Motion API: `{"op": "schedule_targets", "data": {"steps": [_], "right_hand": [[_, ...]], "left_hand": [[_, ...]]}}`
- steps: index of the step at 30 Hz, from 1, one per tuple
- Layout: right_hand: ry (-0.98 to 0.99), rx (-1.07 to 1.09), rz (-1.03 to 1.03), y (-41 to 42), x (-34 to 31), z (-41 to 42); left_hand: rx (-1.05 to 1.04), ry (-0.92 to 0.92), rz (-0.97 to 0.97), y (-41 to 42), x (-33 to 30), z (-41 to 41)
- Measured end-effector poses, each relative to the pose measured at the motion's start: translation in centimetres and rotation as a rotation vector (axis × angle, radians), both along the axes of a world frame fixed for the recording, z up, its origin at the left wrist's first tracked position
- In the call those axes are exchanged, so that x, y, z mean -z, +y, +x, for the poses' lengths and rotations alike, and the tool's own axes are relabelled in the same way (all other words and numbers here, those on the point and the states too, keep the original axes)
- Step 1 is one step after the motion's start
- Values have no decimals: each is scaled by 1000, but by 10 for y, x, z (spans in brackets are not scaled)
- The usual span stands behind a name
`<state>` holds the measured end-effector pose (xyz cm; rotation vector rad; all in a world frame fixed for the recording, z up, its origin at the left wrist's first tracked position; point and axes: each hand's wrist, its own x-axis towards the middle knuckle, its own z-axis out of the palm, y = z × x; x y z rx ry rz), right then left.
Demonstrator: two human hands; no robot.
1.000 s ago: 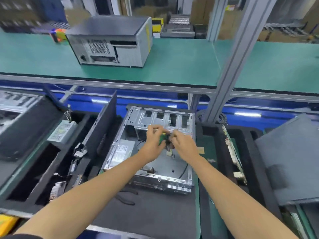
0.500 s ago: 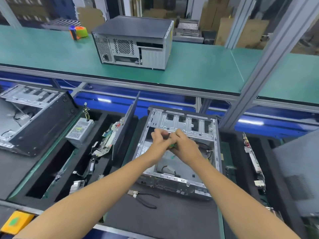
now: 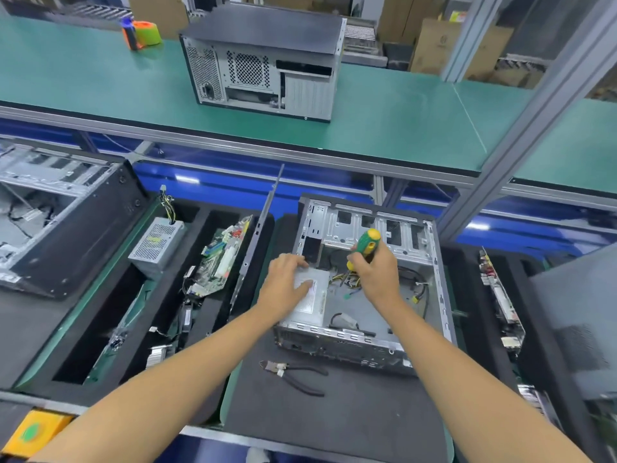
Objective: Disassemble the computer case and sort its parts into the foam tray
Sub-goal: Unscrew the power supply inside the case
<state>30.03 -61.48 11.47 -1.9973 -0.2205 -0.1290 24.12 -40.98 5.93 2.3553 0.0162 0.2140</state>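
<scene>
An open computer case [image 3: 434,272] lies on its side on the black mat in front of me. Inside it, at the left, sits a grey power supply [image 3: 315,297] with yellow and black wires beside it. My left hand [image 3: 285,282] rests flat on that power supply, fingers spread. My right hand [image 3: 375,272] grips a green and yellow screwdriver [image 3: 365,243], held upright over the case's middle. The black foam tray [image 3: 207,312] to the left holds another power supply [image 3: 155,243], a motherboard [image 3: 222,259] and a side panel [image 3: 257,235] standing on edge.
Black-handled cutters [image 3: 295,374] lie on the mat before the case. A second open case [image 3: 53,222] sits at far left, a closed case [image 3: 263,63] on the green shelf behind. Circuit boards [image 3: 499,295] stand in a foam slot at right. A yellow box [image 3: 31,432] is at bottom left.
My hands have parted: the left one dropped onto the power supply, the right one lifted the screwdriver upright. The view shifted, so the case sits further right.
</scene>
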Motion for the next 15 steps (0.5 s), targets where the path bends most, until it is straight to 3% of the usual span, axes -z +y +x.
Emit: {"op": "schedule_targets", "data": {"steps": [8,15], "right_hand": [[1,90,189,25,-1,-8],[37,37,104,38,0,-17]], "left_hand": [[80,4,-155,16,3,-6],[101,19,-280,24,6,-6]]}}
